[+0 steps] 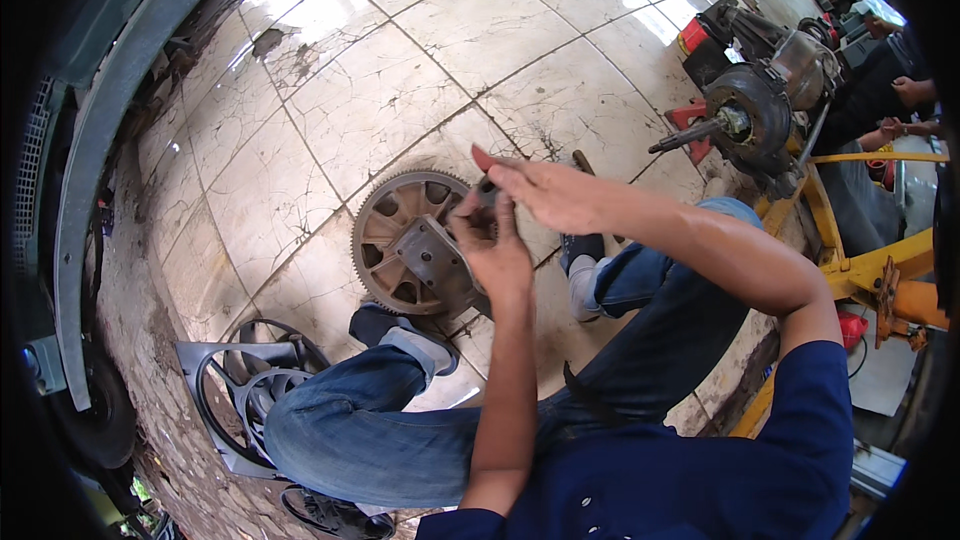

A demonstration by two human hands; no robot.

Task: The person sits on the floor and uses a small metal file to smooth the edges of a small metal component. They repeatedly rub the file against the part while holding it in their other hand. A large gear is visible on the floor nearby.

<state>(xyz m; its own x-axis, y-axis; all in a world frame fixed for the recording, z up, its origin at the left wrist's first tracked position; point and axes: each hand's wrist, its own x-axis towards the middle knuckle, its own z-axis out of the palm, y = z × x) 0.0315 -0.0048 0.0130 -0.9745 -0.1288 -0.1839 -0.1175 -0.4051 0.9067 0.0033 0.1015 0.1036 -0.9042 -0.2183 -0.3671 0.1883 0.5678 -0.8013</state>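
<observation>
A large toothed metal gear wheel (385, 278) with spokes lies on the tiled floor between my feet. On its right side sits a square metal plate (425, 252) with holes. My left hand (497, 258) is beside the plate, its fingers curled around a small dark part (488, 184) that is mostly hidden. My right hand (545, 192) reaches across from the right and meets the left fingertips. At its fingers shows a pointed red piece (482, 157); the rest of it is covered.
A plastic fan with shroud (215, 410) lies at the left by my knee. At the far right stand a greasy axle assembly (745, 120), a red stand (688, 125) and a yellow frame (850, 275). Another person's hands (900, 105) show at the right edge.
</observation>
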